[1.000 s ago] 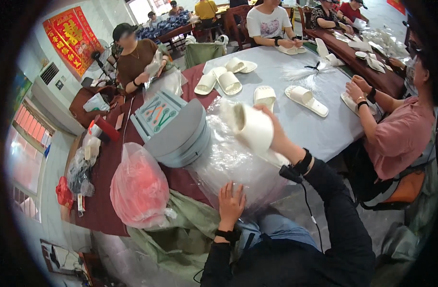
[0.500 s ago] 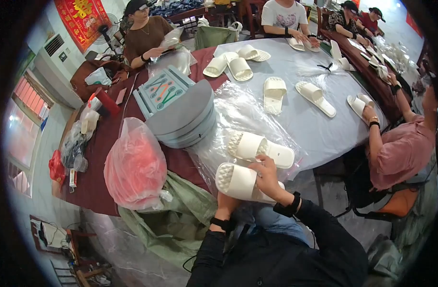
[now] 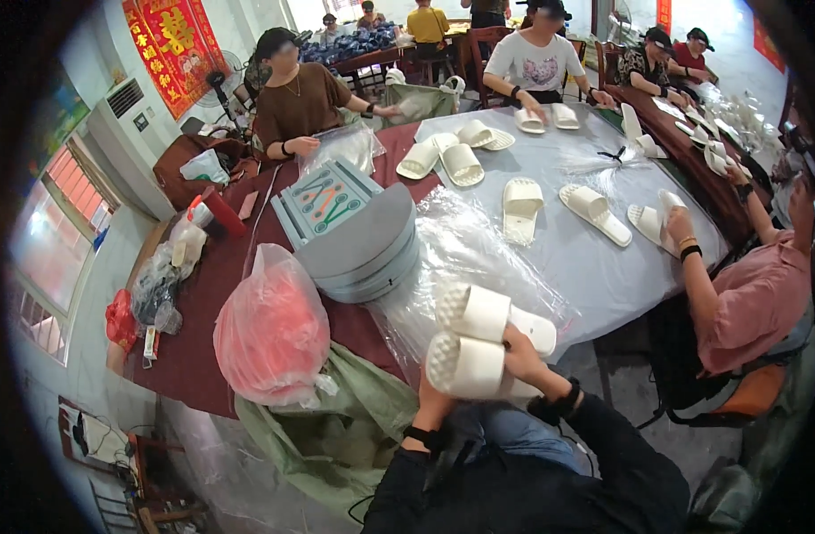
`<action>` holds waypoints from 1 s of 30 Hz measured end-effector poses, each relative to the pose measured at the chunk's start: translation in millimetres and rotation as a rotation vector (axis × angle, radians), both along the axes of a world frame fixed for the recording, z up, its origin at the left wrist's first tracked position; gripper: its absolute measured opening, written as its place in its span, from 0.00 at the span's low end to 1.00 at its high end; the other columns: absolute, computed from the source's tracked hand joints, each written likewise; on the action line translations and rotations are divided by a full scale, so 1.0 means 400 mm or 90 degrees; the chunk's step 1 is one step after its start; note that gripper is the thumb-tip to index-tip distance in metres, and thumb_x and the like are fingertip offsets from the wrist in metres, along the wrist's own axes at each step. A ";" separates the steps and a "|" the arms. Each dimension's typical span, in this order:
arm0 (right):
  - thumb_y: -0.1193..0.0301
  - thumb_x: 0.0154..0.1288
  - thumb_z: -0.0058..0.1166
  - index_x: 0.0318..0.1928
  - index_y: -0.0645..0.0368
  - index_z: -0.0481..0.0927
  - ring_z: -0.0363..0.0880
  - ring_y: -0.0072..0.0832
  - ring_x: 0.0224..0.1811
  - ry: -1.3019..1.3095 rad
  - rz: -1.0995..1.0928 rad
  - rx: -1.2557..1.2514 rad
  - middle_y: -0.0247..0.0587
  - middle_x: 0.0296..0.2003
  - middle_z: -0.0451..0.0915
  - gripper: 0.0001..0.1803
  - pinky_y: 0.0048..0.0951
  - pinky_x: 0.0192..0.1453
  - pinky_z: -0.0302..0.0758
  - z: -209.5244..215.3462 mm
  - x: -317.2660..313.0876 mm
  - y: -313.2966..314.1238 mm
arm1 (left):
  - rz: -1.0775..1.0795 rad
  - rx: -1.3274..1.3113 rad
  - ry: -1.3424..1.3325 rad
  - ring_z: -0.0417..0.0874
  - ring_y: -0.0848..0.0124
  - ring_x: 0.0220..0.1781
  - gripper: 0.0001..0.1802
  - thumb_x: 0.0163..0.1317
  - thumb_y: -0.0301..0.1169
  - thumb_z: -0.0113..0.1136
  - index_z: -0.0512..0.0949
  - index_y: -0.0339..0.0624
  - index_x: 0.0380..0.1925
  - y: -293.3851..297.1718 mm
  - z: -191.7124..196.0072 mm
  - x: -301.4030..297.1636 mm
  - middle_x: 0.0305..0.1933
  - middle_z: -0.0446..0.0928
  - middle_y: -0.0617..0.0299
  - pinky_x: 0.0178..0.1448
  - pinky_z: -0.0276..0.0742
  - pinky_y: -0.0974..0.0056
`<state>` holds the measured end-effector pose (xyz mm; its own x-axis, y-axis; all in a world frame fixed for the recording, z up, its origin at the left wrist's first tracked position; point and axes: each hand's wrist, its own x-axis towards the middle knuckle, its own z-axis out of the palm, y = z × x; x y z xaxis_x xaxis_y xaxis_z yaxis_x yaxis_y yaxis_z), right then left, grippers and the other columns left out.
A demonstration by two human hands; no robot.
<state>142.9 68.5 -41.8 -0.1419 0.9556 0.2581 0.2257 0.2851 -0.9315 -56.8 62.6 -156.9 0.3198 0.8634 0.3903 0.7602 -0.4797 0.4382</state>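
Observation:
Two cream-white slide slippers with bumpy footbeds are close together in front of me, at the near edge of the table. My left hand [image 3: 435, 402] grips the nearer slipper [image 3: 468, 368] from its left side and below, with most fingers hidden under it. My right hand [image 3: 524, 358] is closed at the slippers' right side, between the two, its fingertips partly hidden behind the straps. The farther slipper [image 3: 485, 313] overlaps the nearer one, heel pointing right. Clear plastic bags [image 3: 461, 245] lie flat beyond them.
Left of me stand a pink-filled plastic bag [image 3: 274, 329] and a stack of grey trays [image 3: 363, 249]. A green sack [image 3: 336, 436] hangs at the table edge. More slippers [image 3: 594, 214] lie across the table. Co-workers sit around it, one close on my right [image 3: 746, 294].
The two slippers have drawn closer together, and my right hand has shifted from atop the nearer slipper to between them. The right-hand co-worker has lifted a slipper. The view has shifted slightly.

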 end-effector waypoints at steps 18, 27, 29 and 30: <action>0.73 0.61 0.56 0.55 0.63 0.72 0.71 0.24 0.53 0.126 0.270 -0.314 0.39 0.52 0.75 0.21 0.28 0.57 0.68 0.064 0.129 -0.214 | 0.003 0.020 -0.022 0.64 0.57 0.64 0.28 0.58 0.40 0.48 0.67 0.37 0.57 0.007 0.121 0.054 0.62 0.64 0.51 0.62 0.58 0.48; 0.71 0.60 0.56 0.53 0.63 0.73 0.71 0.26 0.53 0.099 0.256 -0.308 0.41 0.50 0.75 0.20 0.29 0.57 0.68 0.043 0.133 -0.207 | 0.042 0.124 0.060 0.70 0.54 0.56 0.19 0.56 0.36 0.56 0.77 0.49 0.50 0.002 0.185 0.047 0.54 0.71 0.53 0.56 0.65 0.52; 0.71 0.61 0.56 0.53 0.63 0.73 0.72 0.26 0.52 0.077 0.263 -0.281 0.40 0.50 0.75 0.20 0.29 0.56 0.68 0.042 0.128 -0.209 | 0.062 0.134 0.009 0.70 0.54 0.56 0.18 0.56 0.34 0.58 0.78 0.48 0.48 -0.003 0.215 0.060 0.54 0.70 0.53 0.56 0.65 0.52; 0.71 0.61 0.56 0.53 0.63 0.73 0.72 0.26 0.52 0.053 0.267 -0.256 0.40 0.50 0.76 0.20 0.28 0.56 0.68 0.043 0.126 -0.210 | 0.081 0.143 -0.046 0.71 0.54 0.56 0.16 0.56 0.33 0.59 0.79 0.48 0.46 -0.004 0.228 0.065 0.54 0.70 0.52 0.56 0.66 0.53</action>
<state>193.5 -15.4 -24.5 -0.5239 0.8474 -0.0861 0.0917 -0.0444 -0.9948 -30.9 61.1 -65.5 0.1787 0.7837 0.5948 0.7917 -0.4735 0.3860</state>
